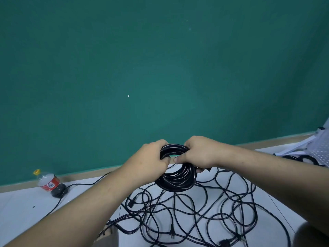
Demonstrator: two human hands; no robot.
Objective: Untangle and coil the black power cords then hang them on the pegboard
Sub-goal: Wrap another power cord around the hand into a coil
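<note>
Above tangled cords (195,207), clasps coiled power cord (176,185) in left grip (149,157) and right grip (201,154); probably springy, best clamped across all loops.

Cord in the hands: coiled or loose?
Coiled: the left hand and right hand grip a tight many-loop coil. Other cords lie tangled below it.

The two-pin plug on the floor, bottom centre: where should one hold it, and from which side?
Pinch the plug by its moulded body, from above, across its width: it lies flat on the floor, pins toward the camera, cord leading away.
</note>
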